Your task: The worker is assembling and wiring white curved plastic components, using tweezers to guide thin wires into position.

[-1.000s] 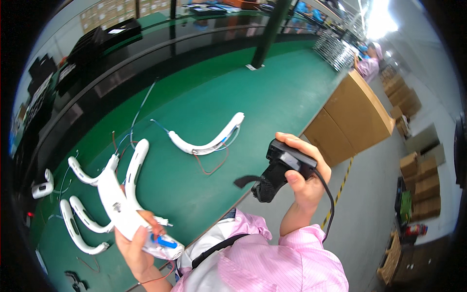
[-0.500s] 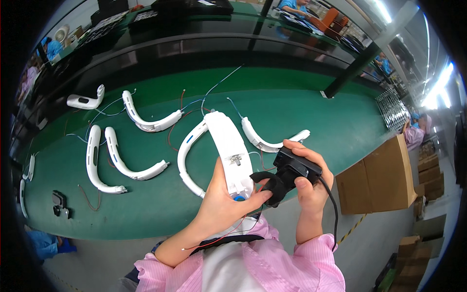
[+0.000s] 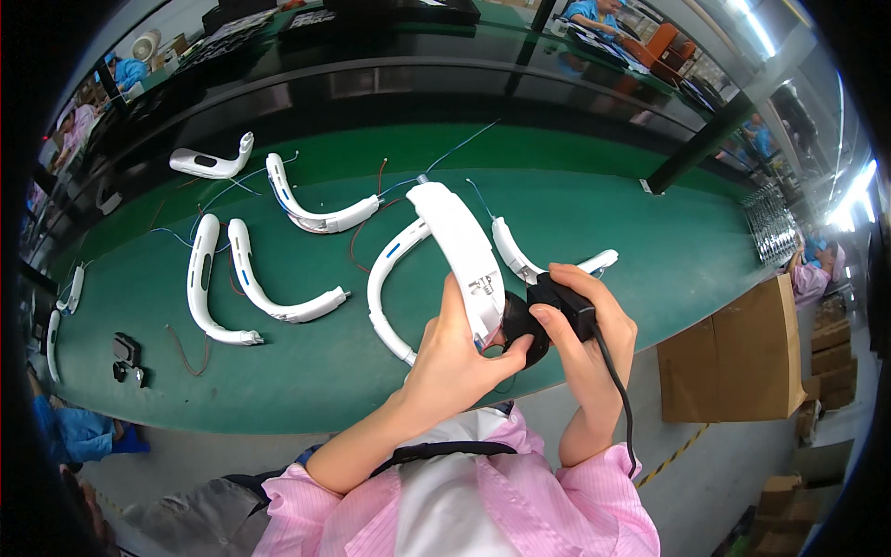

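My left hand [image 3: 450, 362] is closed round the lower end of a white curved plastic housing [image 3: 453, 227], tilted up over the bench. A small metal fitting [image 3: 483, 286] shows on the housing's face. My right hand [image 3: 601, 339] grips a black block-shaped device [image 3: 563, 304] with a black cable [image 3: 616, 381] hanging from it. Between the hands, a rounded black part [image 3: 525, 327] sits against the housing's lower end, and my left thumb presses on it. Whether the two pieces are joined there is hidden by my fingers.
Several white curved pieces [image 3: 201, 278] with thin wires lie on the green bench [image 3: 278, 381], mostly to the left. Small black parts [image 3: 128, 355] rest near its left end. A cardboard box [image 3: 729, 357] stands past the right edge. A dark post [image 3: 682, 158] rises at the back right.
The black device has come closer to the housing's lower end, and the rounded black part now meets it. My view has shifted, so the bench things appear further right.
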### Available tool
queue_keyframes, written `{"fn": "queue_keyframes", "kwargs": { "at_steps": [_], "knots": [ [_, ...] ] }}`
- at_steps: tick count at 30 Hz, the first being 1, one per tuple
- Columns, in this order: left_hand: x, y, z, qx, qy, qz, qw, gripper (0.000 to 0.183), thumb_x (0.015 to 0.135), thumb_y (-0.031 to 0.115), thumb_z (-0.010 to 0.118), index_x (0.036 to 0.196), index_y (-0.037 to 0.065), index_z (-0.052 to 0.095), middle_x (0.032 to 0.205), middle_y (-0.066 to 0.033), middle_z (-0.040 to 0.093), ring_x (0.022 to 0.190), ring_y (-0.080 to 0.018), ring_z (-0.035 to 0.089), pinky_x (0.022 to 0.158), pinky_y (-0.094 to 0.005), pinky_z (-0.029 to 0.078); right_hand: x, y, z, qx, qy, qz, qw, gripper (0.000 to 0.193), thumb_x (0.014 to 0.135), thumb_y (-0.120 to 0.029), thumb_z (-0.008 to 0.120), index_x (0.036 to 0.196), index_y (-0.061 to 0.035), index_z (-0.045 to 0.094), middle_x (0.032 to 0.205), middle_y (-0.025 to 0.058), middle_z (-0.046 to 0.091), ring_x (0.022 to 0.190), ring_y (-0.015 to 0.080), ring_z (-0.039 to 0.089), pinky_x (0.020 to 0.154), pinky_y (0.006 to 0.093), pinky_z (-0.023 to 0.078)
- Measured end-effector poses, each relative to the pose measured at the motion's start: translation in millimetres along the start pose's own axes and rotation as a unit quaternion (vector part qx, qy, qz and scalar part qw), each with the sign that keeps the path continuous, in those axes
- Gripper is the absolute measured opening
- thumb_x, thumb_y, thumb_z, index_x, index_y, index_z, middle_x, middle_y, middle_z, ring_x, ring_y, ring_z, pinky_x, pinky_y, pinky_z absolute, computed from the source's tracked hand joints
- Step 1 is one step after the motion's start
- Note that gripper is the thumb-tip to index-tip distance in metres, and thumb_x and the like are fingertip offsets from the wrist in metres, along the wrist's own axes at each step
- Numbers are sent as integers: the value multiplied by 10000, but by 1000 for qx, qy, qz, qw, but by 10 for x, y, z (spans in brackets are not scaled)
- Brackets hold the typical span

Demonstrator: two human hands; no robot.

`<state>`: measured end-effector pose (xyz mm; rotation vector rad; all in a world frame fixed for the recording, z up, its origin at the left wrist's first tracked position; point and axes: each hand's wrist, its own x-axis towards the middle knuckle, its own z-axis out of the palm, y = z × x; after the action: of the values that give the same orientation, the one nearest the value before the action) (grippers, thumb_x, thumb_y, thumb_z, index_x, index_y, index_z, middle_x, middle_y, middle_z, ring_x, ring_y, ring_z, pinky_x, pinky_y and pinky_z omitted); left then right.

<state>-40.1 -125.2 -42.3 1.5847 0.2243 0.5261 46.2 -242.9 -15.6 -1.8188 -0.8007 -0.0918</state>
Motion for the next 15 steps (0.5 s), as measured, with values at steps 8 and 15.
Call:
{"fn": "queue_keyframes", "kwargs": {
  "at_steps": [8,15],
  "knots": [
    [104,-97,-84,46,33,-48,997,634,659,90,644,1159,-44,277,872,-186,599,740,-275,641,635,-338,505,41,92,91,-55,-17,-79,995,386,636,-54,756,968,28,577,991,163,616,850,249,628,738,305,506],
    [142,-161,-142,-5,90,38,995,577,659,48,630,1150,-29,338,947,-131,536,852,-201,557,746,-317,465,-37,184,71,-21,-72,-74,994,598,615,-61,766,1146,14,502,1086,144,571,906,192,608,748,265,498]
  ]
}}
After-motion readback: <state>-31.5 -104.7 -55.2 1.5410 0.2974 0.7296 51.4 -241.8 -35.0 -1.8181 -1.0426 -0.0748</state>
